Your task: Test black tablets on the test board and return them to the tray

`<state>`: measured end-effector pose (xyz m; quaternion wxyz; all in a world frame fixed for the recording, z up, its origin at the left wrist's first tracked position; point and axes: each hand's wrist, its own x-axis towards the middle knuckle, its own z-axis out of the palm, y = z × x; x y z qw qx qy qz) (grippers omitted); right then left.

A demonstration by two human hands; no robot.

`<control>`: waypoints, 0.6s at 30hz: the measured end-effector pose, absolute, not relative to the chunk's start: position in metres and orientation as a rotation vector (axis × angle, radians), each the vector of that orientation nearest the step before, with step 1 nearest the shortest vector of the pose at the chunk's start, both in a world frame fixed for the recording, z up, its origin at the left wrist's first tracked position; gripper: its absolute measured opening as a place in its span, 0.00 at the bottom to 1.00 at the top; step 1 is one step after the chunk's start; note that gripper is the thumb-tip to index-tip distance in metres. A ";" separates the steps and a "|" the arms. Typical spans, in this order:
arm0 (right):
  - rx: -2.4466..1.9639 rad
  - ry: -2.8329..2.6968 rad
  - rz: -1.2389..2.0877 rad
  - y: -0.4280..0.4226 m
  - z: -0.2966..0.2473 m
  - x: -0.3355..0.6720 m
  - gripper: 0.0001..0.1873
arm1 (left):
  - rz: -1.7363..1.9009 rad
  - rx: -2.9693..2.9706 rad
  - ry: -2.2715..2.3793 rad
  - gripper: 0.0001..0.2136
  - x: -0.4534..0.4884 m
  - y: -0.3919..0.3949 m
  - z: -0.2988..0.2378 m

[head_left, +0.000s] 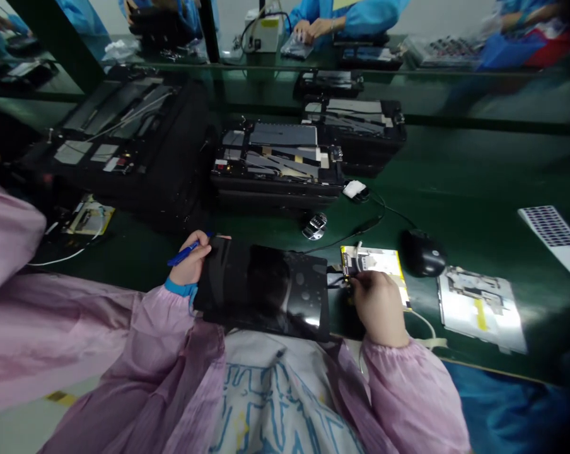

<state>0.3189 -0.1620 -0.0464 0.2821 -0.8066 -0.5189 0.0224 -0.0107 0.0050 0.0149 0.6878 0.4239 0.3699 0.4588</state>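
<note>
Pink smock sleeves point(403, 394) fill bottom of view, both arms in. L hand point(190, 266): fingers curled shut round 1 blue pen point(185, 254), hand just beside top-left corner of black glossy panel point(261, 290), which lies flat between both hands. R hand point(379, 307): fingers bunched, partly closed at edge of 1 yellow-edged white board point(372, 268); dark cable bits there, can't tell exactly what's pinched.

Right of R fingers: 1 black mouse point(422, 252), 1 white sheet w/ yellow tape point(481, 309), further out 1 white-and-dark keyed sheet point(552, 241). Ahead of fingers: 1 small silver part point(314, 226), 1 white plug point(354, 189) on black cord. Left of L fingers: 1 yellow-white packet point(91, 217).

Beyond, 4 open black cases on green bench point(459, 157): biggest point(124, 142) far left of L hand, others ahead, holding grey panels, strips, wires; 1 far one's contents unclear. Across bench, co-worker's hands point(311, 27) rest on clear bag, blue sleeves.
</note>
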 end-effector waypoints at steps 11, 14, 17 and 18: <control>-1.841 -1.411 0.140 -0.170 0.008 0.284 0.15 | 1.107 1.162 0.805 0.18 -0.022 -0.016 0.022; -1.629 -1.482 0.301 -0.175 0.033 0.273 0.13 | 1.277 1.221 0.714 0.18 -0.028 -0.035 0.040; -1.501 -1.514 0.173 -0.183 0.039 0.277 0.03 | 1.318 1.349 0.714 0.19 -0.038 -0.048 0.053; -1.461 -1.555 0.111 -0.186 0.036 0.280 0.04 | 1.304 1.433 0.719 0.19 -0.041 -0.050 0.055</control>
